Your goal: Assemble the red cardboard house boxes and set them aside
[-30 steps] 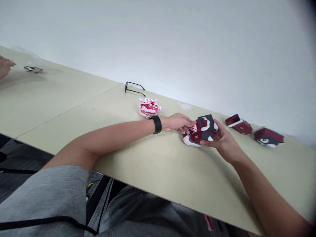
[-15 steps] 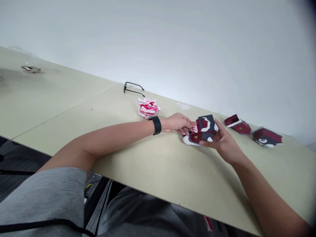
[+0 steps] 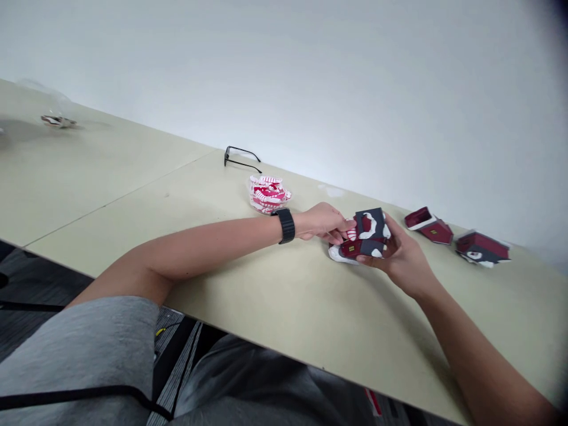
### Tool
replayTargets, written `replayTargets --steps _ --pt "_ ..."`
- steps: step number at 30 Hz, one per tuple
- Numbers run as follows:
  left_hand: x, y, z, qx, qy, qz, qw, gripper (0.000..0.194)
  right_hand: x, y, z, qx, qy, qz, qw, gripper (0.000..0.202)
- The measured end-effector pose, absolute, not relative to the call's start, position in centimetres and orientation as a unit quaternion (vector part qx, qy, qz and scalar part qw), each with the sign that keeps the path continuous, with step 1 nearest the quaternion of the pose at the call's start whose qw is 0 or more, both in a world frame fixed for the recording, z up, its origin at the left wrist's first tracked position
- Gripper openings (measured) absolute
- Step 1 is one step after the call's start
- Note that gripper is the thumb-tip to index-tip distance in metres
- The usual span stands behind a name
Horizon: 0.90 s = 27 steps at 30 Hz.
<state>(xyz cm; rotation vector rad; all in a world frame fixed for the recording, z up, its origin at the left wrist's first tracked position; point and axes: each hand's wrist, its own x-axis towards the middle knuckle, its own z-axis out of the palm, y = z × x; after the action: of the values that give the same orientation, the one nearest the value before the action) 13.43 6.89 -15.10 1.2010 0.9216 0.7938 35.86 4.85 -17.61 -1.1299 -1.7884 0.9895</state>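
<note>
My right hand (image 3: 406, 260) is closed around the right side of a small paper model house (image 3: 371, 226), dark red and dark grey with white snow-like patches and a yellow window. A red-and-white striped piece (image 3: 351, 231) is pinched in the fingers of my left hand (image 3: 326, 222), against the left side of the house. Whether that piece is attached to the house I cannot tell. Behind my left wrist, which wears a black watch, lies a clear bag (image 3: 268, 194) full of similar striped red-and-white pieces.
Two more dark red model houses lie to the right, one open-ended (image 3: 428, 225) and one with a grey roof (image 3: 482, 248). Black-framed glasses (image 3: 242, 158) rest near the wall. A clear bag with brownish pieces (image 3: 58, 121) is far left on the table (image 3: 275, 290).
The house has tilted very slightly in my right hand. My left fingers keep their pinch at its side, and the whole view has shifted a little.
</note>
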Motion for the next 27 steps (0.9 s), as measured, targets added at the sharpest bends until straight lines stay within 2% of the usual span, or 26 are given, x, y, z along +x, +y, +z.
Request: replayTargets --steps 3,7,12,15,18,21,23,27 --pt "13.5 7.3 -15.5 0.506 0.412 0.339 0.678 0.022 35.7 4.5 -17.5 -0.460 -0.707 0.377 0.382 0.113" --pt "13.4 8.0 -16.1 0.487 0.402 0.315 0.709 0.013 35.3 4.1 -17.4 -0.454 -0.706 0.387 0.382 0.104" --pt "12.8 8.0 -15.8 0.495 0.416 0.279 0.710 0.011 35.4 4.7 -17.8 -0.442 -0.709 0.413 0.363 0.106" --pt "12.3 7.9 -15.2 0.592 0.460 0.248 0.613 0.014 35.6 5.2 -17.8 -0.447 -0.708 0.416 0.354 0.110" --pt "11.9 7.7 -14.6 0.720 0.483 0.275 0.416 0.043 35.6 5.2 -17.5 -0.454 -0.707 0.414 0.351 0.111" --pt "11.5 6.2 -14.0 0.771 0.431 0.296 0.364 0.067 34.8 4.4 -17.3 -0.425 -0.718 0.426 0.351 0.109" --pt "11.2 4.5 -13.7 0.796 0.408 0.284 0.346 0.065 34.0 3.6 -17.3 -0.393 -0.726 0.446 0.346 0.109" --pt "9.6 0.9 -12.4 0.805 0.423 0.314 0.274 0.051 33.1 2.2 -17.4 -0.350 -0.744 0.476 0.311 0.108"
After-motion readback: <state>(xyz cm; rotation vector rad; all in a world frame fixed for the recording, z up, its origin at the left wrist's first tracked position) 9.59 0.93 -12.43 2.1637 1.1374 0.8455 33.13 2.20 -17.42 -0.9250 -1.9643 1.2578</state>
